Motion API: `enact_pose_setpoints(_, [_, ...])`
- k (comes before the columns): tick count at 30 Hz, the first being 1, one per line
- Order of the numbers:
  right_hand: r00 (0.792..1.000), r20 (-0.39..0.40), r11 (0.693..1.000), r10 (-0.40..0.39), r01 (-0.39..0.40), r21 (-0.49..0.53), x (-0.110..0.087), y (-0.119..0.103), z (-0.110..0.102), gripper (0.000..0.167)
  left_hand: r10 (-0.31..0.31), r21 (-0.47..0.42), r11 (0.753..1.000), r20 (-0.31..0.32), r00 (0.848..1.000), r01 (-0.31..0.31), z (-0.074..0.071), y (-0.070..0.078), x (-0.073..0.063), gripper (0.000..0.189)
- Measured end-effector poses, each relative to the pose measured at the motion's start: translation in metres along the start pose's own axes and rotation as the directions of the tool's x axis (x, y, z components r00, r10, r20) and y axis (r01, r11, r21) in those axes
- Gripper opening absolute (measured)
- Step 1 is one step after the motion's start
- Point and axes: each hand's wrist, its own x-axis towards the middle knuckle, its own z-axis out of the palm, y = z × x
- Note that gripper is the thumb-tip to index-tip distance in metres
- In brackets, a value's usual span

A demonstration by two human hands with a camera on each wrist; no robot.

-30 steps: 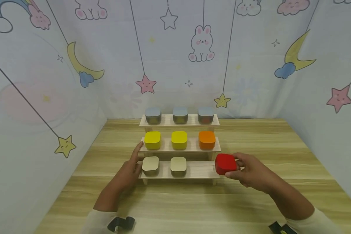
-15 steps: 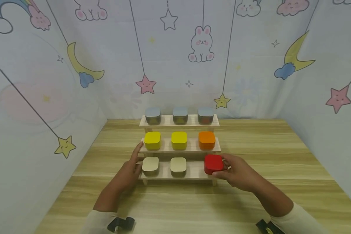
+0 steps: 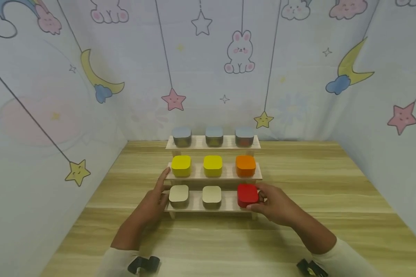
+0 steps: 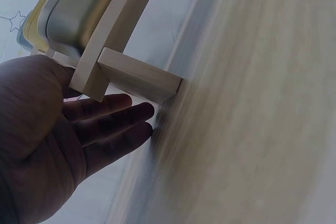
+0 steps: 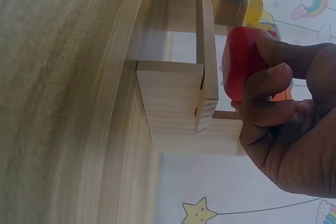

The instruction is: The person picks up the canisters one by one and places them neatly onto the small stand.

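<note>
My right hand (image 3: 275, 204) pinches a small red box (image 3: 247, 195) with rounded corners between thumb and fingers. It is at the right end of the lowest tier of a wooden stepped shelf (image 3: 228, 206). A narrow gap shows between the box and the board (image 5: 208, 72) in the right wrist view. To its left on that tier sit two cream boxes (image 3: 212, 196). My left hand (image 3: 154, 206) is at the shelf's left end, index fingertip at the middle tier's edge. Its other fingers (image 4: 113, 137) extend loosely beside the shelf leg (image 4: 139, 74) in the left wrist view.
On the middle tier stand two yellow boxes (image 3: 213, 166) and an orange box (image 3: 245, 166). Several grey-topped boxes (image 3: 214, 136) line the top tier. A wood-grained table (image 3: 208, 246) carries the shelf, and a patterned cloth (image 3: 208, 69) encloses the back and sides.
My right hand has brought the red box leftward, from beyond the shelf's right end to over the lowest tier. The left hand has stayed in place.
</note>
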Motion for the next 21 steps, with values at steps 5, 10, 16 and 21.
enact_pose_setpoints(5, [0.999,0.017,0.999,0.051,-0.051,-0.004,0.0001,0.0012,0.0034,0.055,-0.005,0.008,1.0,0.01,1.0,0.005,0.0011,-0.0001,0.0005,0.085])
enact_pose_setpoints(10, [0.999,0.018,0.999,0.048,-0.048,0.002,-0.0021,0.0017,0.0051,0.057,-0.009,0.008,1.0,0.007,1.0,0.008,0.0011,0.0001,0.001,0.084])
enact_pose_setpoints(16, [0.999,0.016,0.999,0.043,-0.043,-0.013,-0.0008,0.0025,0.005,0.054,-0.009,0.011,1.0,0.01,1.0,0.009,-0.0002,0.0023,0.0002,0.084])
enact_pose_setpoints(21, [0.997,0.034,0.997,0.07,-0.07,-0.015,-0.001,-0.0017,0.0027,0.056,-0.04,0.01,0.999,0.013,0.999,0.039,-0.0014,0.0041,0.0007,0.085])
